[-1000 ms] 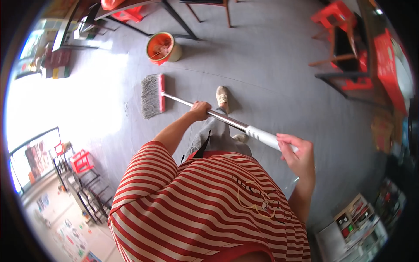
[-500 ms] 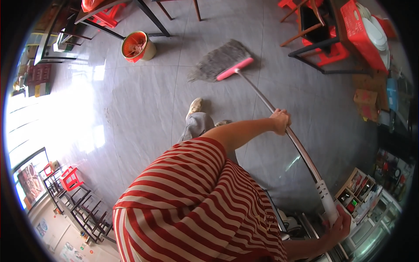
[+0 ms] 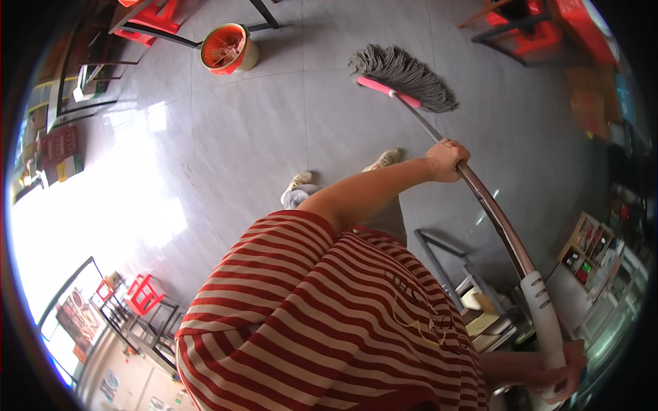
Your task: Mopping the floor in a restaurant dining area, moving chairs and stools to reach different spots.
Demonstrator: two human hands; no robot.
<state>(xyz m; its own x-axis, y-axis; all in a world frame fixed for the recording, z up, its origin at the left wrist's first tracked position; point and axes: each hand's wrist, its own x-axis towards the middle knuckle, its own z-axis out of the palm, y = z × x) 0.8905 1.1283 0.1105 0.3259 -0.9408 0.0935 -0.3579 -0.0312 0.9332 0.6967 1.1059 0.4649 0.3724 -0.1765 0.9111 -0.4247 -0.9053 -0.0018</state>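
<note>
A mop (image 3: 490, 205) with a long metal pole slants across the right half of the view. Its grey, stringy head (image 3: 408, 72) lies on the tiled floor, fixed to a pink bar. My left arm reaches across my striped shirt, and my left hand (image 3: 449, 160) is wrapped round the middle of the pole. At the pole's upper end, my right hand (image 3: 567, 370) grips the white plastic handle near the lower right rim. Both of my shoes show on the floor, short of the mop head.
A bin (image 3: 232, 49) with an orange-red lining stands beside a table leg at the far left. Red stools (image 3: 147, 294) and dark chairs are at the lower left. More red stools and a dark table frame (image 3: 510, 34) occupy the far right. A compartment box (image 3: 586, 253) sits at the right.
The mop head has swung to the right and turned, its pink bar now tilting the other way. Both hands have shifted with the pole. My right foot has come forward into view.
</note>
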